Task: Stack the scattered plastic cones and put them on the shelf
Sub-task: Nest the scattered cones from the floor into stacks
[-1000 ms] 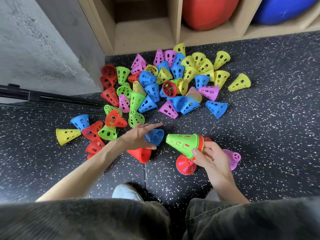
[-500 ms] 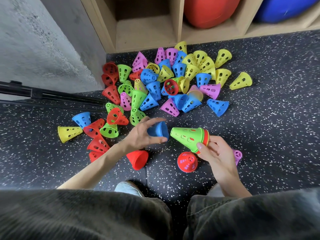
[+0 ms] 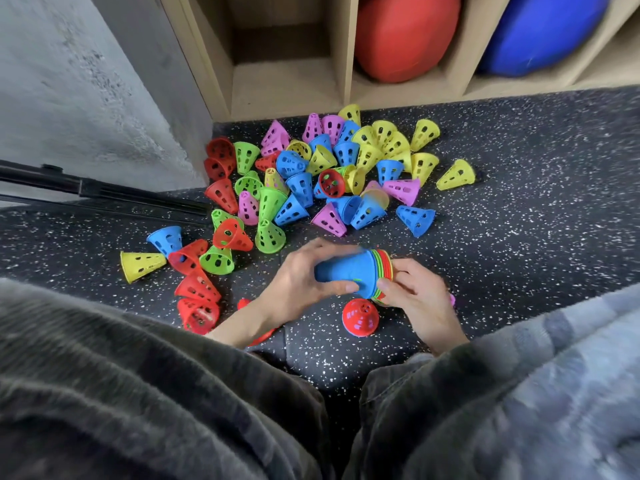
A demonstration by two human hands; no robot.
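Both hands hold a stack of cones (image 3: 379, 277) lying sideways just above the floor. My left hand (image 3: 298, 282) grips the blue cone (image 3: 346, 271) that now covers the stack's tip. My right hand (image 3: 414, 296) clasps the stack's wide end, where red and green rims show. Several loose cones (image 3: 332, 178) in red, green, blue, yellow and pink lie scattered beyond my hands. A red cone (image 3: 360, 317) stands upright just under the stack. The wooden shelf (image 3: 284, 88) rises at the far edge of the floor.
A red ball (image 3: 405, 36) and a blue ball (image 3: 540, 29) fill two shelf compartments; the left compartment holds nothing. A black tripod leg (image 3: 86, 188) lies by the grey wall at left. My knees fill the bottom of the view.
My left hand picked up the blue cone from the floor and slid it over the green tip of the stack in my right hand.
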